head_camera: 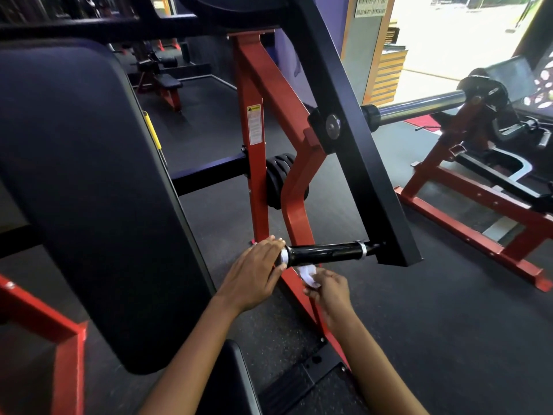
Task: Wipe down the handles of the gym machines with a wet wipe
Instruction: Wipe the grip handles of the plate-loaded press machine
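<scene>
Handle (324,253), black with a silver ring at each end, juts sideways from the black lever arm (353,145) of the red-framed machine (254,175). My left hand (257,275) cups its free end, fingers curled over the near ring. My right hand (327,287) sits just below the handle, pinching a crumpled white wet wipe (308,274) that lies close under the bar; I cannot tell whether it touches. A dark back pad (83,175) fills my left side above the rubber floor (434,310).

Handle (324,253) end hidden (under left hand (254,277)).
</scene>
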`<action>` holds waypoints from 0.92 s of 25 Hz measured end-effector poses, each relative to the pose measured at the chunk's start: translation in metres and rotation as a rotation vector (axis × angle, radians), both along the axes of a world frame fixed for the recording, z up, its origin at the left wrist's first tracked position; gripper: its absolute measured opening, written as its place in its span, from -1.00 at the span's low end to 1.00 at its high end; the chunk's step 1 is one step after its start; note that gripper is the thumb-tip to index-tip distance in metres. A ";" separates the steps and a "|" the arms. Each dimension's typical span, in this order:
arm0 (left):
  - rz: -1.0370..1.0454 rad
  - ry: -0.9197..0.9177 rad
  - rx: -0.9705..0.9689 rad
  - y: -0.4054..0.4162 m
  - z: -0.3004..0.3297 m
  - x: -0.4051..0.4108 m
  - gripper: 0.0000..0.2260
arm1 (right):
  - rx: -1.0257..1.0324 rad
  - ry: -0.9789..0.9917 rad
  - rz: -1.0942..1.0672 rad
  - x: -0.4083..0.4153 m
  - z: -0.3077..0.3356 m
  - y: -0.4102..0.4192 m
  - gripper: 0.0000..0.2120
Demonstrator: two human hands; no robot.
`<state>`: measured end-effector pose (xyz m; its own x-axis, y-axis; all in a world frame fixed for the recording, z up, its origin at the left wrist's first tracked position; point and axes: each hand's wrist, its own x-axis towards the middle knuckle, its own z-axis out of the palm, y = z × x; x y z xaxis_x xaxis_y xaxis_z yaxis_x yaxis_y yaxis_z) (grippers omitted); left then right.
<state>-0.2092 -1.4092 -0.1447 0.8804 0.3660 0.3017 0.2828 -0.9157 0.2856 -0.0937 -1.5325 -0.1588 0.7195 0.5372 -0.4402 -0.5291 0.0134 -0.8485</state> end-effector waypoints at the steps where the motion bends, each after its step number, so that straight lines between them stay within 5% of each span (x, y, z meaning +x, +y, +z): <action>1: -0.003 -0.002 0.004 -0.001 0.001 0.000 -0.58 | -0.038 -0.101 -0.043 0.011 0.001 -0.009 -0.79; 5: 0.010 -0.017 -0.007 -0.003 0.002 0.001 -0.49 | -0.436 -0.891 -0.295 0.076 0.006 -0.045 -0.80; 9: 0.062 -0.066 -0.011 -0.012 0.001 0.004 -0.48 | -0.543 -1.420 -0.001 0.123 -0.008 -0.046 -0.72; 15: 0.137 -0.128 -0.047 -0.020 0.000 0.010 -0.58 | -0.491 -1.710 0.084 0.117 -0.049 -0.063 -0.54; 23: 0.258 -0.177 -0.058 -0.036 -0.003 0.018 -0.59 | -0.435 -1.726 0.204 0.132 -0.033 -0.045 -0.50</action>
